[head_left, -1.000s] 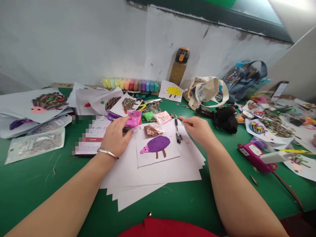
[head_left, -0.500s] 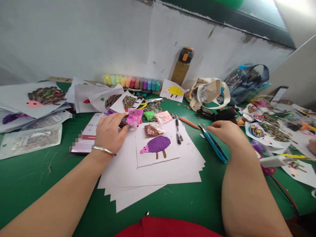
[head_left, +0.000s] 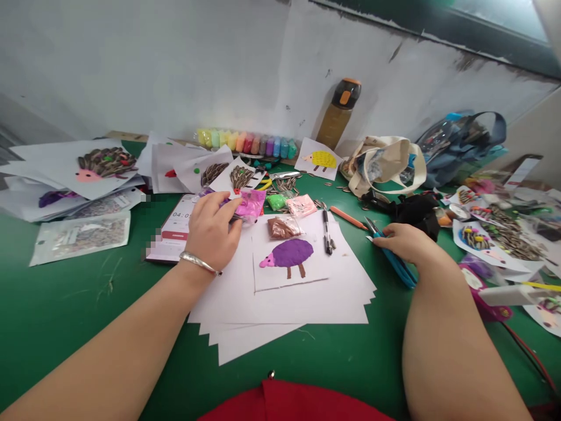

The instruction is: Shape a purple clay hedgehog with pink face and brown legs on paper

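The fingers of my left hand (head_left: 214, 229) are apart over small clay packets, beside a pink clay packet (head_left: 250, 204). What lies under its fingertips is partly hidden. At the right, my right hand (head_left: 405, 242) is closed with thumb and finger on a blue utility knife (head_left: 401, 268), which lies on the green table and is partly covered by the hand. Between the hands, a purple clay hedgehog (head_left: 293, 253) with a pink face and brown legs is on stacked white paper (head_left: 280, 304). Above it is a brown clay packet (head_left: 283, 228); a black pen (head_left: 326, 231) lies beside it.
A phone (head_left: 169, 234) lies left of my left hand. Green (head_left: 276, 202) and pale pink (head_left: 301, 205) clay packets sit behind the paper, and an orange tool (head_left: 348, 217) lies near the knife. A bottle (head_left: 339, 114) and a cloth bag (head_left: 383, 164) stand near the wall.
My right hand has come down onto the blue utility knife. My left hand has shifted slightly, its fingers now reaching over the packets. The view has turned a little left.
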`<state>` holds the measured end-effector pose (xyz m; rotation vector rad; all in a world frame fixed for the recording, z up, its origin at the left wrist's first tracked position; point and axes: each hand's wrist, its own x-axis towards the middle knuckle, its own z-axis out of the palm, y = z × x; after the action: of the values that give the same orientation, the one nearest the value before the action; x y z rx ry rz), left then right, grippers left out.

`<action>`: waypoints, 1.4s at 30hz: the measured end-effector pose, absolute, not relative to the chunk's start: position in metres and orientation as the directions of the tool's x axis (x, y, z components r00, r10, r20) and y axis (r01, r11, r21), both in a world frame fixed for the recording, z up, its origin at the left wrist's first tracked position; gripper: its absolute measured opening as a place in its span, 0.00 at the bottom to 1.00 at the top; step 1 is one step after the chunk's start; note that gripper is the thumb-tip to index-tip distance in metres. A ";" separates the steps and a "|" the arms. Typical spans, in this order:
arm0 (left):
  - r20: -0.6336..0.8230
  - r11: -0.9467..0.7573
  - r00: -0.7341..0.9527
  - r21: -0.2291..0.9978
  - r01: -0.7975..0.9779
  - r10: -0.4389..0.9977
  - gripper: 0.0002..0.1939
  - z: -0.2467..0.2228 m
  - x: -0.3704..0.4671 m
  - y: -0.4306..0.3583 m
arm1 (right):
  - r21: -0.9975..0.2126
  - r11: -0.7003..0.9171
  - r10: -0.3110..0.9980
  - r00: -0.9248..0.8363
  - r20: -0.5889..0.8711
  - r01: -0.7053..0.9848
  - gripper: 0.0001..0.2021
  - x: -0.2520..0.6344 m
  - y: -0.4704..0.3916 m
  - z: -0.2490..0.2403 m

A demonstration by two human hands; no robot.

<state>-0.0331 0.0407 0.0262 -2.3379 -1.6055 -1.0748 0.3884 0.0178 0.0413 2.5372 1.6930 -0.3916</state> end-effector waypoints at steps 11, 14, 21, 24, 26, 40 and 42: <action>0.578 -0.645 0.389 0.339 0.685 0.717 0.14 0.041 -0.026 0.024 | -0.086 -0.415 0.889 0.384 -0.250 0.906 0.15 0.386 0.015 0.047; 0.542 -0.698 0.499 0.253 0.670 0.676 0.14 0.037 -0.026 0.026 | -0.067 -0.404 0.889 0.375 -0.263 0.912 0.16 0.378 0.015 0.050; 0.520 -0.741 0.568 0.214 0.637 0.638 0.13 0.038 -0.024 0.023 | -0.324 -0.263 0.965 0.256 -0.065 0.909 0.13 0.312 0.010 0.065; 0.457 -0.750 0.607 0.255 0.610 0.650 0.14 0.038 -0.023 0.021 | -0.340 -0.171 0.983 0.181 -0.002 0.925 0.12 0.281 0.013 0.062; 0.420 -0.750 0.626 0.279 0.600 0.657 0.14 0.037 -0.022 0.020 | -0.312 -0.160 0.986 0.168 -0.001 0.936 0.13 0.274 0.016 0.057; 0.203 -0.759 0.741 0.317 0.569 0.640 0.13 0.033 -0.021 0.022 | -0.265 0.011 0.962 0.063 0.267 0.964 0.16 0.291 0.028 0.040; 0.178 -0.762 0.752 0.306 0.571 0.635 0.13 0.033 -0.021 0.023 | -0.309 0.038 0.988 0.010 0.153 0.950 0.13 0.284 0.022 0.047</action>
<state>-0.0210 0.0231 0.0328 -3.1564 -1.1030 -0.4647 0.2845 0.0217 0.0471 2.4347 2.4704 -0.2022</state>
